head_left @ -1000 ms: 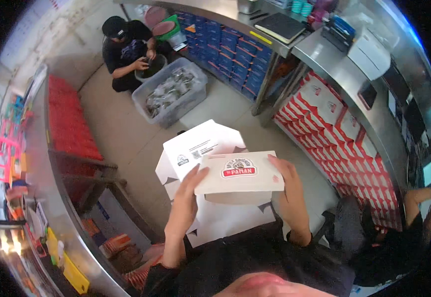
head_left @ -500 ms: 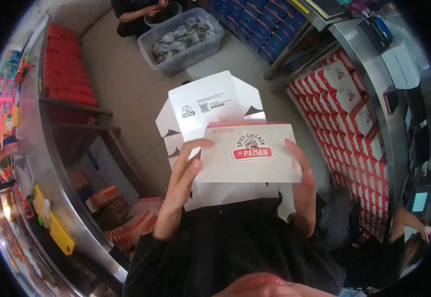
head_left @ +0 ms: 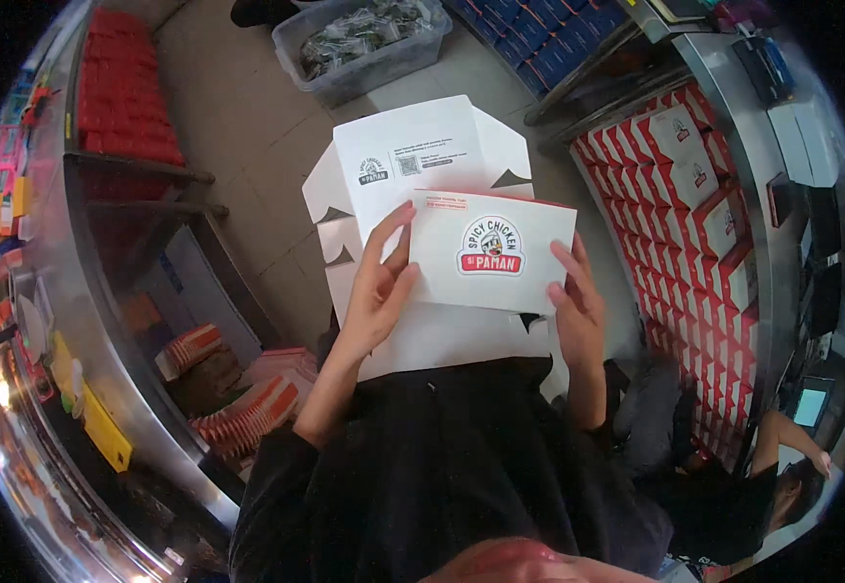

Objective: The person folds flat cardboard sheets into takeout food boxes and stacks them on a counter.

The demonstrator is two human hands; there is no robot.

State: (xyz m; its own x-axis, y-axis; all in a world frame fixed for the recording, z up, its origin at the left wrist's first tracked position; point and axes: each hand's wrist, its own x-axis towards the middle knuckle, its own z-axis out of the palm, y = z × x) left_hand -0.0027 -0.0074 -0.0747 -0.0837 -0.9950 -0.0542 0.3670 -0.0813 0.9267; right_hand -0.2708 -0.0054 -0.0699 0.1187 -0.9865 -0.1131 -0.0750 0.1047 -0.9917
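Your left hand (head_left: 376, 291) presses its fingers flat against the left edge of the white cardboard food box (head_left: 442, 233), thumb tucked behind, so it grips the box by that side. Your right hand (head_left: 578, 306) holds the opposite side, fingers spread along the right edge of the front panel (head_left: 490, 248), which carries a round red and white logo. The box is only half folded: its tall back flap (head_left: 413, 160) stands up behind the front panel, and side tabs stick out at both sides. You hold it in the air in front of your chest, above the floor, not resting on anything.

Beyond the box, a clear plastic crate (head_left: 364, 44) full of small packets sits on the tiled floor. To your right, rows of red and white boxes (head_left: 694, 185) are stacked under the steel worktop (head_left: 733, 87). To your left, flat red and white box blanks (head_left: 248, 413) lie piled under another steel worktop (head_left: 63, 321). At the lower right, another person's arm (head_left: 782, 442) shows.
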